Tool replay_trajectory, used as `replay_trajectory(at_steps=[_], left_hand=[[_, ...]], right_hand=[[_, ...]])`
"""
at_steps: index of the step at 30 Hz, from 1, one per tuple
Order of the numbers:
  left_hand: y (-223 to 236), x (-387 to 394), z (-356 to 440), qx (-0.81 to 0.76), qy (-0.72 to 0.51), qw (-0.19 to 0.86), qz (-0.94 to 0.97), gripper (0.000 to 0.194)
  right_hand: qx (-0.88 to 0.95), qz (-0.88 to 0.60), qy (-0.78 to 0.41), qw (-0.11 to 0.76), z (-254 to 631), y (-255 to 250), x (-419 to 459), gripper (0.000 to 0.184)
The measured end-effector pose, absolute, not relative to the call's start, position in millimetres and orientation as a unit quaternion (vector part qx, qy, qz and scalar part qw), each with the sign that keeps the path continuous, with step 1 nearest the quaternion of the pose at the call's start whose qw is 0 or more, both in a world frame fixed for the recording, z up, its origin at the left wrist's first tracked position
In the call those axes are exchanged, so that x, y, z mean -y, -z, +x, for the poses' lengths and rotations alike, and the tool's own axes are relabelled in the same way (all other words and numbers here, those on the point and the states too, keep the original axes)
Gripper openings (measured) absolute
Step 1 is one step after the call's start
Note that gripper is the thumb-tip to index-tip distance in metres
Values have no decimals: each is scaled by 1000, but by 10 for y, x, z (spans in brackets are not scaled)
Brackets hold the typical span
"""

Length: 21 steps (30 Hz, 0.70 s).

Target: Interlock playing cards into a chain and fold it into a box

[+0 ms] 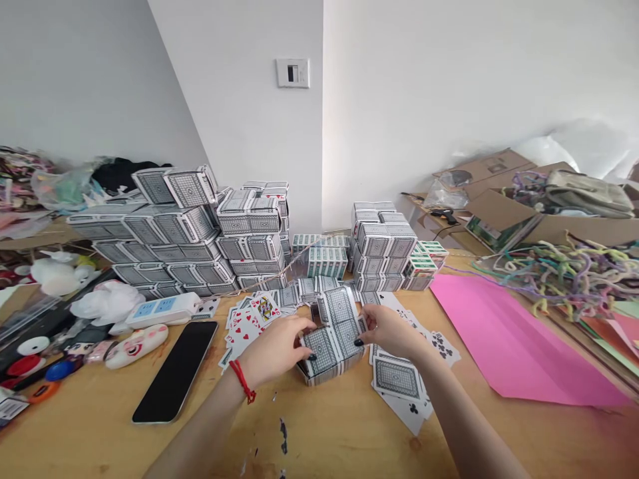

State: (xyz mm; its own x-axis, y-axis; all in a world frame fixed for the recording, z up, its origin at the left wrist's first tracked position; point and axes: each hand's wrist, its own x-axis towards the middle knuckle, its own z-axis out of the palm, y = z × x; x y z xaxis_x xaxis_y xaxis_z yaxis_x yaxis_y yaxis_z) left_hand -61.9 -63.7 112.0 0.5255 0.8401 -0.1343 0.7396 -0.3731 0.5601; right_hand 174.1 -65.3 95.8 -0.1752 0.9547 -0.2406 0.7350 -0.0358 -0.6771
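In front of me on the wooden table (319,426) is a block made of folded playing cards (327,352), grey-patterned backs facing outward. My left hand (282,346), with a red string bracelet, is closed on its left side, thumb near the front. My right hand (392,332) pinches the block's right edge between thumb and fingers. An upper piece of the block rises at the back. Loose cards lie face up on the left (247,326), hearts among them. Beside my right wrist, more loose cards (397,379) lie spread, some face down.
Stacked card blocks (174,226) stand at the back left, with another stack (382,243) at the back right. Green-and-white card boxes (327,261) sit between them. A phone (176,372), power strip (162,309), pink paper (504,339) and pipe cleaners (564,273) surround the work area.
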Motion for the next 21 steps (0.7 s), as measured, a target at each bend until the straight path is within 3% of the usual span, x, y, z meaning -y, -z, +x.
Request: replay_trajectory(at_steps=[8,14,18,21], left_hand=[[-1074,635,-607,-492,-80,248,830,27],[-1080,633,-632,-491,-77,254,830,28],[-1100,625,-648,-483,-72,266,831,27],[-1141,615,-645,-479,-64,277,830,28]], right_hand=[[673,-624,-370,146,1734,-948,647,18],[658,-635,-394,89,1762,-949,724,44],[645,-620,-447,-4,1732,-905,776,31],[642,-623,-448,7,1692,-879,777,27]])
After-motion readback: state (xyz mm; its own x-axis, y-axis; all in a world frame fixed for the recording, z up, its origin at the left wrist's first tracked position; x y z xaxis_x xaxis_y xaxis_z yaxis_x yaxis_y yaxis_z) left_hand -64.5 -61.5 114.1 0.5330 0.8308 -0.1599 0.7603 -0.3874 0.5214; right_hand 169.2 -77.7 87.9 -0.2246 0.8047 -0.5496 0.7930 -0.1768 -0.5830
